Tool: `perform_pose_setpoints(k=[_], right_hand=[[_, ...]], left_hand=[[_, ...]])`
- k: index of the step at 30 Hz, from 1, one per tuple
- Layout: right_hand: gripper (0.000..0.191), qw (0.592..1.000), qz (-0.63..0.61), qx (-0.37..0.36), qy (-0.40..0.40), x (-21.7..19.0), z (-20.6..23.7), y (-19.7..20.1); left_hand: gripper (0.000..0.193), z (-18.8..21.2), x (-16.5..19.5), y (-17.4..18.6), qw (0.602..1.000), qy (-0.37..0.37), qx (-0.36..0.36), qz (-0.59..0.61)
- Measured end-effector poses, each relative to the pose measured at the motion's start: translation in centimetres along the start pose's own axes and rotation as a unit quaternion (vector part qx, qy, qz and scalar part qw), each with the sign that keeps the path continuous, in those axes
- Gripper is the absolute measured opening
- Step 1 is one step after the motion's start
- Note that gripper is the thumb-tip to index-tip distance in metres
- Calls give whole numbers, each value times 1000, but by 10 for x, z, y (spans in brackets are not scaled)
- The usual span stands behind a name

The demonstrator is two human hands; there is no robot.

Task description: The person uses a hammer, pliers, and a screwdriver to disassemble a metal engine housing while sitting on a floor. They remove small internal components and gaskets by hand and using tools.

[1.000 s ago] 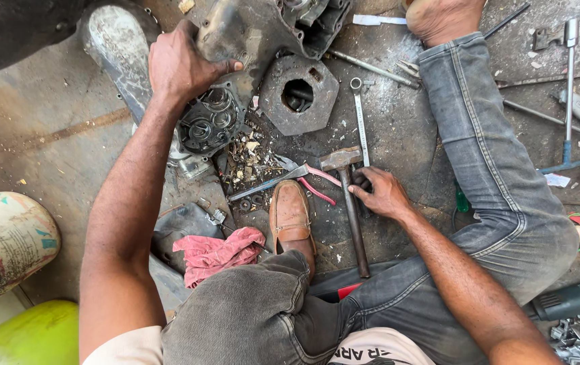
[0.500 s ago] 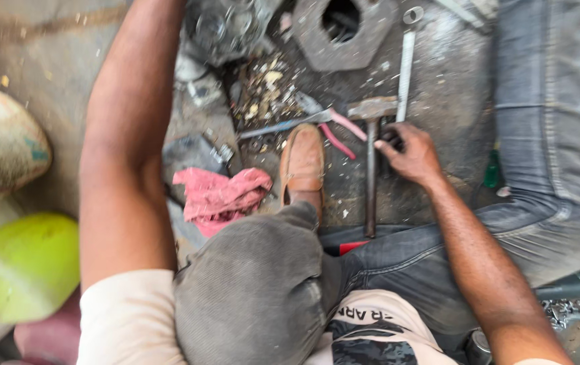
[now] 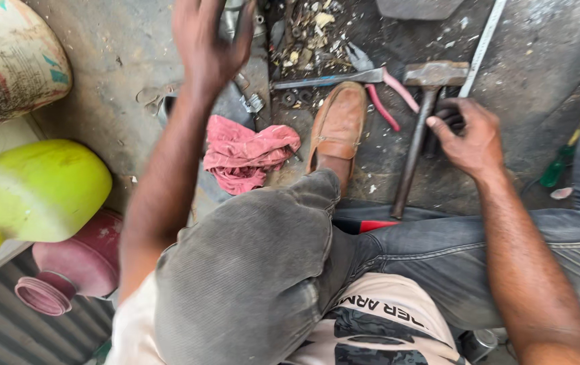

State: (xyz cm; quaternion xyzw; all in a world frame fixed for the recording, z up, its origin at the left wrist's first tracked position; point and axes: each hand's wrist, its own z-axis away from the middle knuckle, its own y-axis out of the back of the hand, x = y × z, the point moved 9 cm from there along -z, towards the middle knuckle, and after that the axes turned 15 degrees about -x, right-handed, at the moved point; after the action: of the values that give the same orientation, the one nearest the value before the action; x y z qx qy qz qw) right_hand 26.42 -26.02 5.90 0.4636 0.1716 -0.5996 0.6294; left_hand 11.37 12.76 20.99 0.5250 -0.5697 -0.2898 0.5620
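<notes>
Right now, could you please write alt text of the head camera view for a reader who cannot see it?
A seated person's right hand grips a dark object on the grimy floor beside a hammer, while the left hand is raised, fingers spread, holding nothing. Pink-handled pliers, a brown shoe and a pink rag lie between the hands.

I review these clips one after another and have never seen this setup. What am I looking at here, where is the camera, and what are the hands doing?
There is no machine: a person sits on a gritty workshop floor, and the single camera is worn on their head, looking down over their knees. The right hand rests on a dark object beside a hammer lying on the floor; I cannot tell if its grip is closed. The left hand is raised in the air, blurred, fingers spread, holding nothing. Around them lie pliers with pink handles, a pink rag, a brown shoe on the person's foot, small metal scraps and a yellow-green container.
</notes>
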Motion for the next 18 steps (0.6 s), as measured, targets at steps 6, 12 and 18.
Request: perform_pose_setpoints(k=[6,12,18], right_hand=[[32,1000,-3,-25,16,-20,2,-12],[34,999,25,-26,17,-28,4,-16],[29,997,70,-15,34,-32,3,-22]], left_hand=[[25,164,-32,-40,941,308,-136,12],[39,230,5,-61,907,392,-150,-26],[67,250,20,-118,854,441,-272,-38]])
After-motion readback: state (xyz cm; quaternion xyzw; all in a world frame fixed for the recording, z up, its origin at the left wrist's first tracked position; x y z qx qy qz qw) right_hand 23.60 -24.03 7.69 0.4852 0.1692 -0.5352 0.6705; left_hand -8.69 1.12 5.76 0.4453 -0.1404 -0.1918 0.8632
